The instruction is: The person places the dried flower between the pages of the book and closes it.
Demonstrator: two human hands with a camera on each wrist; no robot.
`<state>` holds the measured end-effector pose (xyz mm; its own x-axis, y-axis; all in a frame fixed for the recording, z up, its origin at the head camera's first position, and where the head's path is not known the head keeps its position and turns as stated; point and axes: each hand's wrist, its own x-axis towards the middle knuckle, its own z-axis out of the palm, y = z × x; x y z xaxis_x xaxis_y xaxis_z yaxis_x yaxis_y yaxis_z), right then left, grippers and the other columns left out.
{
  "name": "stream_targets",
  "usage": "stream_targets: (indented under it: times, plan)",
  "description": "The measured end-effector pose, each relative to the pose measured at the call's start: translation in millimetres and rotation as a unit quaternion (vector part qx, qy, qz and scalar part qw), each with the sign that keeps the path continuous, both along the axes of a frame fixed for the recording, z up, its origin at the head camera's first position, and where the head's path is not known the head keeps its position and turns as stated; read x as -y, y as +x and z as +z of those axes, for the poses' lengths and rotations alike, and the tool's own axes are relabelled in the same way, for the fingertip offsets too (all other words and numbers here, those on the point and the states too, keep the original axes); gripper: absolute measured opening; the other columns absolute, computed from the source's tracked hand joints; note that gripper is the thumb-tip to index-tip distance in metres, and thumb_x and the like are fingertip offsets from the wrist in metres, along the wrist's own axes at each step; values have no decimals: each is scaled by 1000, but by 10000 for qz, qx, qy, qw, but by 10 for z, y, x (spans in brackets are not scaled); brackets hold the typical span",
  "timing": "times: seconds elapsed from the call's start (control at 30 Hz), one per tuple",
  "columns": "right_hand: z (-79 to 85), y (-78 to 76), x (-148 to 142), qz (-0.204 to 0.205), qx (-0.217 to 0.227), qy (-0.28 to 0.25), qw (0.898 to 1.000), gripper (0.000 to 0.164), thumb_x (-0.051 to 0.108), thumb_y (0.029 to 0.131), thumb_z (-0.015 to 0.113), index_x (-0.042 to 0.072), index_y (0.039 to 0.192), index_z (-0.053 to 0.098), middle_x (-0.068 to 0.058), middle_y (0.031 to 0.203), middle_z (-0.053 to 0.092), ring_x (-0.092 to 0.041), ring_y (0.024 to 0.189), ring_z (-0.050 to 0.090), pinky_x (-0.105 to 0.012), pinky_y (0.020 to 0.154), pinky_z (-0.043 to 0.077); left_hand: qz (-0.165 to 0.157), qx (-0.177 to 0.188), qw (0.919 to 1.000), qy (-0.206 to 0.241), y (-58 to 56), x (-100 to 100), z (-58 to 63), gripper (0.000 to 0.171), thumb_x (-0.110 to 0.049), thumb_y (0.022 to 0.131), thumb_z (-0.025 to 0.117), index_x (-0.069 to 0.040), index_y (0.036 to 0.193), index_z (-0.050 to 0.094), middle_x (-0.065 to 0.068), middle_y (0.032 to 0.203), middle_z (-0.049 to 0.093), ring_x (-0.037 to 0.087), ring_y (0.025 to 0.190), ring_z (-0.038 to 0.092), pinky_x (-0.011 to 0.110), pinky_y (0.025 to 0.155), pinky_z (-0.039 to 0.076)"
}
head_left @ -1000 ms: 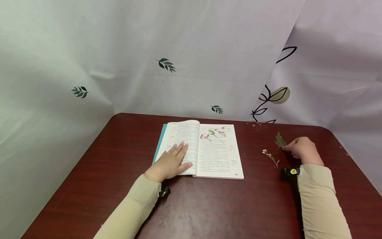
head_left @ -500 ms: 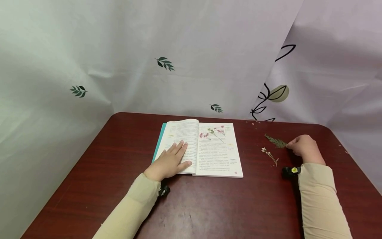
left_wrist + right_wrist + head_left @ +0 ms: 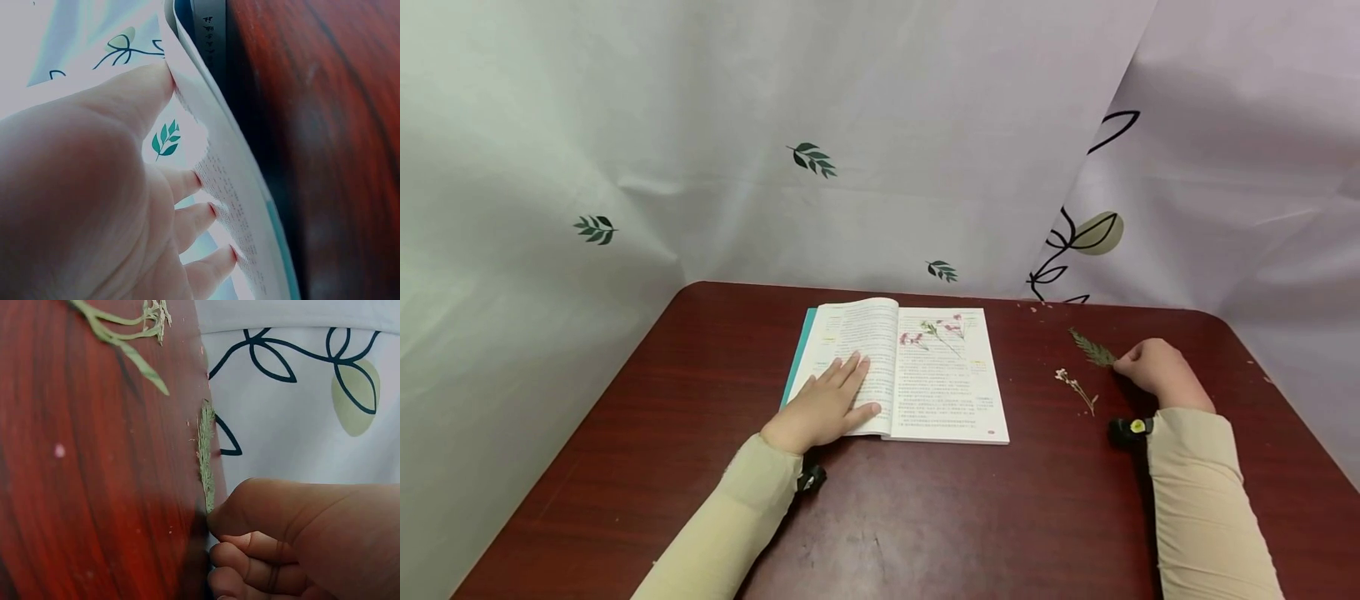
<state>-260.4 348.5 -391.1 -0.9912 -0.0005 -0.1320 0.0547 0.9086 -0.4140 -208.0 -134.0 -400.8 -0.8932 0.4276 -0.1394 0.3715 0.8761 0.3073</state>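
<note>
An open book point(image 3: 943, 408) lies on the table, its left pages curving up toward the spine. My left hand point(image 3: 822, 410) rests flat on the left page, fingers spread; the left wrist view shows its fingertips touching the printed paper. Pressed pink flowers point(image 3: 955, 327) and a green-stemmed sprig point(image 3: 934, 331) lie on the upper right page. At the right, my right hand point(image 3: 1161, 373) pinches the stem end of a green fern-like leaf point(image 3: 1093, 348) between thumb and finger. A dried sprig with small white blossoms point(image 3: 1077, 388) lies on the table just left of that hand.
The dark red wooden table point(image 3: 925, 517) reaches back to a pale curtain point(image 3: 880, 150) printed with leaves. Tiny petal bits point(image 3: 1037, 308) lie near the back edge. Each wrist carries a small black camera, such as the right wrist camera point(image 3: 1126, 431).
The leaf in my right hand has swung from nearly upright to pointing up and left, its tip shifting leftward. The left hand stays on the page. The head view has shifted slightly.
</note>
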Motion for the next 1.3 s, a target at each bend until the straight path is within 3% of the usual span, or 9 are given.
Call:
stream_targets:
  times: [0.17,0.4,0.57,0.73,1.03,1.3]
  plan:
    - [-17,5,1,-8,-60,-55,10000,33,21,89,55,9,58,59,5,52,45,-16,53,43,-30,54,35,13,16,10000,-12,-8,1,-7,76,-56,95,40,-12,151,16,7,157,11,31,142,11,59,107,17]
    - [-7,13,2,-22,-307,-180,9994,36,19,89,53,10,54,55,3,51,48,-15,49,42,-30,51,35,7,3,10000,-35,-9,5,-12,76,-56,95,40,-12,152,16,6,157,11,31,142,11,59,107,17]
    - [-14,6,5,-212,-645,-169,9976,26,22,89,58,-3,80,61,-12,72,61,-25,63,52,-37,58,42,11,-10,10000,-37,-6,9,-14,76,-57,95,39,-12,152,16,6,157,11,31,142,11,59,108,17]
    - [-31,-11,5,-217,-545,-258,9979,43,30,86,66,-10,101,58,-23,90,61,-36,81,55,-47,69,44,26,36,10000,-15,-6,7,-10,75,-56,95,40,-13,152,16,6,157,11,31,142,10,59,108,16]
    - [-30,-32,24,57,-402,-273,9988,29,22,87,64,-7,89,59,-16,80,59,-24,67,51,-32,59,40,2,-30,10000,-40,-9,-1,-5,76,-57,95,40,-12,151,17,7,157,12,31,142,12,59,107,17]
    - [-40,-53,16,280,-484,-246,9981,24,20,87,63,-3,84,57,-9,73,54,-19,62,46,-32,56,38,15,-24,10000,-7,-6,2,-7,75,-56,95,41,-12,151,17,7,156,13,32,142,12,59,107,17]
